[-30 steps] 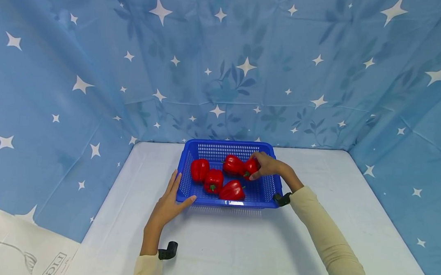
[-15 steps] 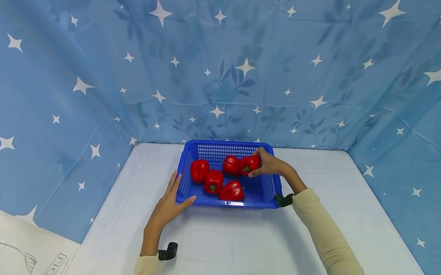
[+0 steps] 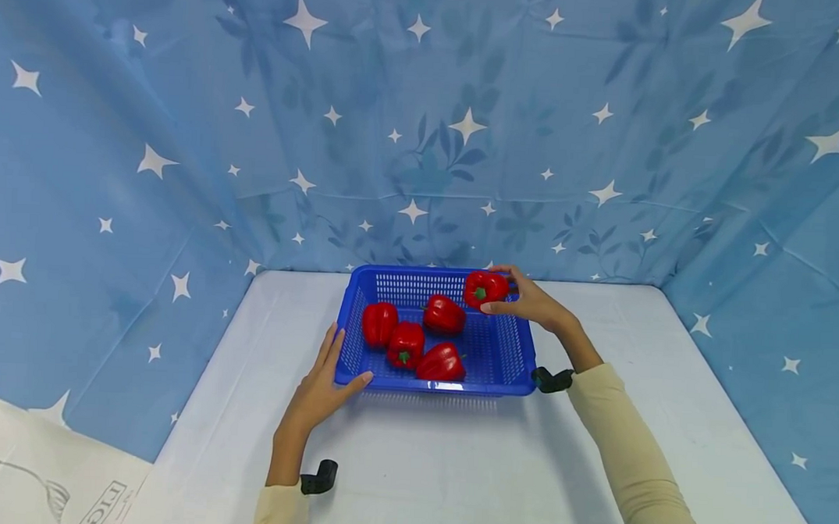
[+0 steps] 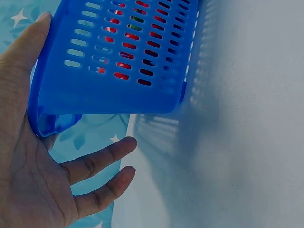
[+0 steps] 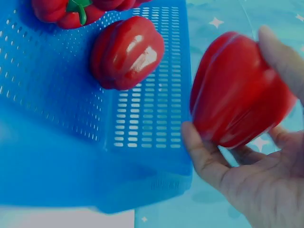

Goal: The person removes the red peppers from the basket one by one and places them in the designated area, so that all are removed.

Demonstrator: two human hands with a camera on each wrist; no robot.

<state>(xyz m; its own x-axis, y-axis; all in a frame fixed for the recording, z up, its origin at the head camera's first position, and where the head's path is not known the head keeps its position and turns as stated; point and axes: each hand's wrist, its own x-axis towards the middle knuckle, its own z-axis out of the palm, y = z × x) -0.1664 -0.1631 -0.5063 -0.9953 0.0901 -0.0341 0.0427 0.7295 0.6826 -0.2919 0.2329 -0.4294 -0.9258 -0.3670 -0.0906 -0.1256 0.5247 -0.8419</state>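
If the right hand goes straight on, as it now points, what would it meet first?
Probably the starry curtain behind the blue basket; the held bell pepper looks above the rim, though depth is unclear.

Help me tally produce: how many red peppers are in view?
5: one pepper in the right hand; inside the blue basket, the leftmost pepper, its neighbor, the rear pepper and the front pepper. None appears hidden.

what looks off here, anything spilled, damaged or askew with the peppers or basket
Nothing stands out. The blue basket looks intact where it shows, and the four red peppers inside show no visible damage. The fifth pepper is apart from them because the right hand holds it. No spill shows.
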